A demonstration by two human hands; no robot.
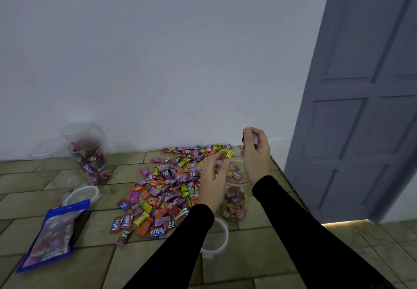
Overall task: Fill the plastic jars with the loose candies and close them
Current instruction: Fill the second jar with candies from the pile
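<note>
Candies [252,141] are pinched in the right hand [256,153] above the jar [235,198], best released centrally; left hand [214,180] relaxed, empty.

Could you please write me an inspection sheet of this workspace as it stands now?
Surface: tiled floor, brownish, meeting a white wall.
Job's things: loose candies spread in a pile; open jar partly filled, between the hands; second jar partly filled, by the wall, no lid on it; two white lids lying on the floor.
Clutter: blue candy bag lying flat; more clear empty jars by the wall.
Hands: left hand over the open jar's mouth, fingers loosely curled, candies blurred beneath; right hand raised above it, pinching candies.
Cables: nothing seen.
Surroundings: grey panelled door at right.
</note>
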